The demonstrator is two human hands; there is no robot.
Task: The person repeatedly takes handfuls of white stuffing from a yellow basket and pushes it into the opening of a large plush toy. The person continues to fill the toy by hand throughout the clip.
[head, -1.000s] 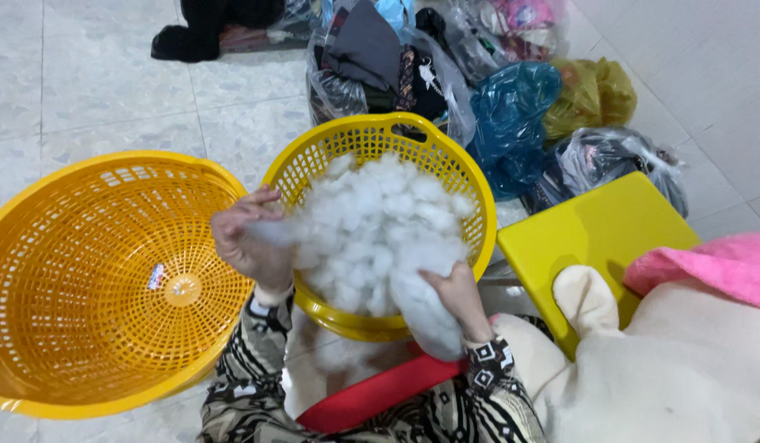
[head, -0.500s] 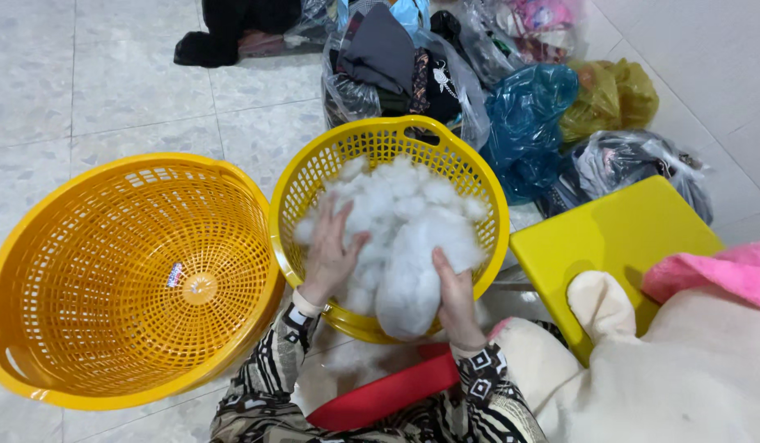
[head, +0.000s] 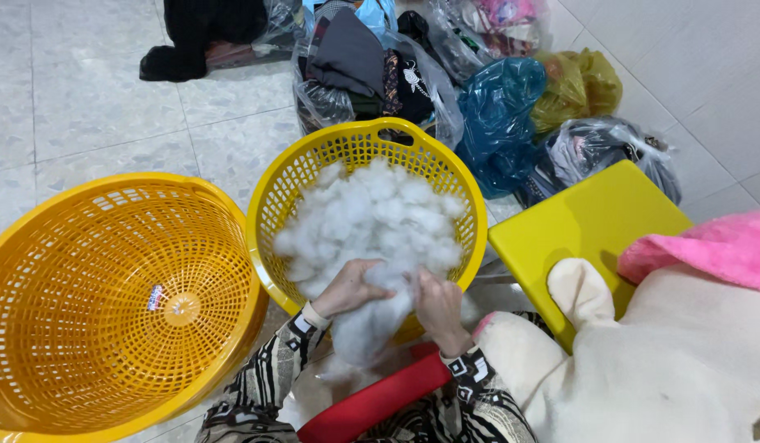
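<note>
From the head camera, looking down, we have both hands in a heap of fluffy white fibre stuffing [head: 372, 221] that fills the round yellow plastic lattice basket [head: 314, 160] in front of us. Our left hand [head: 347, 289] is closed on a wad of the stuffing at the near rim of that basket, fingers curled down into it. Our right hand [head: 436, 302] grips the same wad just beside it, thumb side up, so the two hands pinch one clump that hangs down over the rim toward our lap. Both wrists, in black-and-white patterned sleeves [head: 269, 381], come up from the bottom edge and angle inward toward each other.

To do this well, we judge it best to keep the hold loose enough that the fibres tease apart instead of matting, and to work over the basket so that stray tufts fall back in.

A larger orange plastic lattice basket [head: 109, 295] lies tilted on the tiled floor to our left, touching the yellow one. To our right are a flat yellow board [head: 593, 230], a cream plush toy [head: 667, 369] with a pink part [head: 708, 246], and behind the baskets several plastic bags of clothes [head: 503, 115]. A red cloth [head: 372, 402] lies across our lap.
</note>
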